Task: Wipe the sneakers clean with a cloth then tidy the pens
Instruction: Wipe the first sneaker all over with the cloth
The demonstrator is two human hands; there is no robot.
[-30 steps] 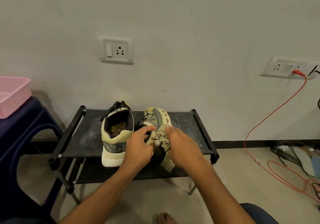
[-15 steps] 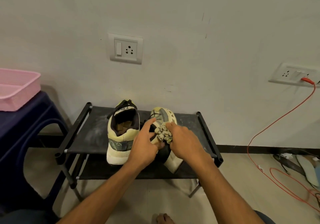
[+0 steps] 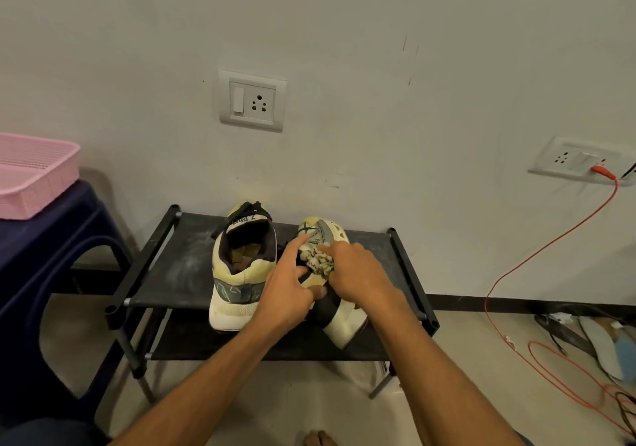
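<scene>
Right hand (image 3: 358,273), arm reaching forward, curls its fingers round a crumpled cloth (image 3: 318,260) and presses it on the right sneaker (image 3: 344,323). Left hand (image 3: 285,294) grips that sneaker, index finger stretched along the laces. Two sneakers sit on a black rack (image 3: 179,273): the right one tipped sideways, the left sneaker (image 3: 241,273) upright beside it.

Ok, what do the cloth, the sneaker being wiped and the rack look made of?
The cloth: soft fabric, likely cotton; it bunches into folds under the right hand, printed pattern. The sneaker: cream mesh-like upper with grey overlays and a matte foam-looking sole, held by the left hand. The shoe rack: dusty black fabric shelf, seemingly on metal tubes with plastic joints.
</scene>
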